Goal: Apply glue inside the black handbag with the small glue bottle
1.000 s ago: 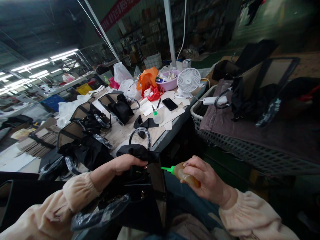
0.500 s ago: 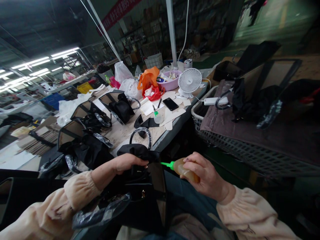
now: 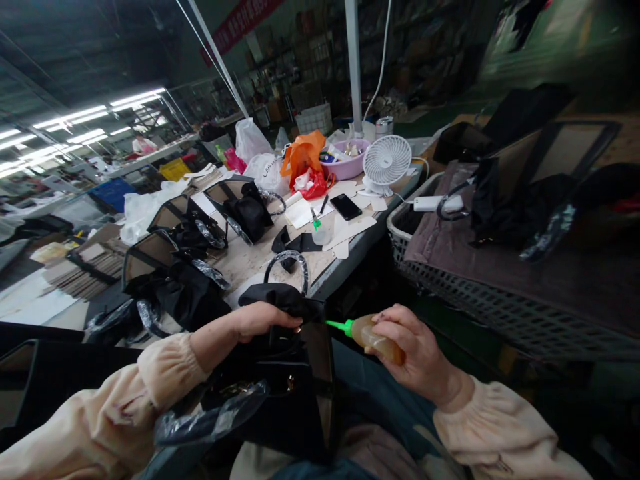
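A black handbag (image 3: 295, 407) rests on my lap, its handles wrapped in clear plastic. My left hand (image 3: 263, 321) grips the bag's upper edge, thumb stretched along the black fabric; the other fingers are hidden in it. In my right hand (image 3: 413, 343) is a squeeze bottle (image 3: 377, 339) of amber liquid, held on its side. Its thin green nozzle points left, with the tip at or very near the bag's right upper edge; whether it touches I cannot tell.
More black handbags (image 3: 175, 287) stand on the table at the left. Farther along are a phone (image 3: 346, 207), a small white fan (image 3: 387, 163), a purple basin (image 3: 345, 163) and a second, clear bottle (image 3: 321, 233). At right, a covered plastic basket (image 3: 460, 300) bears another bag.
The view has shifted slightly, so the scene sits a little farther right. Both hands keep their holds, and the bottle's nozzle stays by the bag's edge.
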`<state>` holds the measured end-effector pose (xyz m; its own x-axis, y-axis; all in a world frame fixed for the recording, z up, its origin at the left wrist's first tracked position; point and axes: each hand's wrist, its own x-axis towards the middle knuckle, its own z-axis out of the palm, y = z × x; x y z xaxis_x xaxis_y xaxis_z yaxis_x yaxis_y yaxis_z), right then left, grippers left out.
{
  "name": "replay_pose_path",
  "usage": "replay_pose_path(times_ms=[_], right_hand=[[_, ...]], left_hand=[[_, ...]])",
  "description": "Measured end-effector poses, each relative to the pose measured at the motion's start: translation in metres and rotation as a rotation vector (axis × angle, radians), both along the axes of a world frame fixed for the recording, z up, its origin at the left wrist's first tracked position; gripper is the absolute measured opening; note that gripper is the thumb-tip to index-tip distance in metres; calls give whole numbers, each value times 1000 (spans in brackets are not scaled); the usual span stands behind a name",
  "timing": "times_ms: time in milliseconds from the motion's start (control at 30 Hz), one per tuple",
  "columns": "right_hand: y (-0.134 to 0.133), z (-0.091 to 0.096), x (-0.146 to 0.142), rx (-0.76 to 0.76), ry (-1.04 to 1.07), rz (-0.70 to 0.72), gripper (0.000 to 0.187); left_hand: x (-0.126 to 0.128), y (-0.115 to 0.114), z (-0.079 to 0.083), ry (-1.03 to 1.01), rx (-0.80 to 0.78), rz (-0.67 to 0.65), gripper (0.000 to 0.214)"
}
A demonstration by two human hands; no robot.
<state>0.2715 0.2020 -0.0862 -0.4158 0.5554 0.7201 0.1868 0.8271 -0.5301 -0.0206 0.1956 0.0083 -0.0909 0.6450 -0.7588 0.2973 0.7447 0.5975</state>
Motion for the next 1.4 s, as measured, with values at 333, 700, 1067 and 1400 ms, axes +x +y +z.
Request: replay_pose_path(times_ms=[333, 700, 1067, 1400], right_hand=[[-18, -3, -7, -156, 119, -178, 26], [-4, 11, -27, -795, 294, -360, 29], [-7, 12, -25, -1198, 509, -262, 43], [-8, 21, -29, -1306, 595, -203, 42]], left_hand=[[-1, -1, -1, -14, -2, 3, 51], [-1, -6, -1, -19, 81, -36, 47], [-7, -14, -6, 57, 148, -101, 45], [-5, -16, -3, 80, 174, -138, 45]])
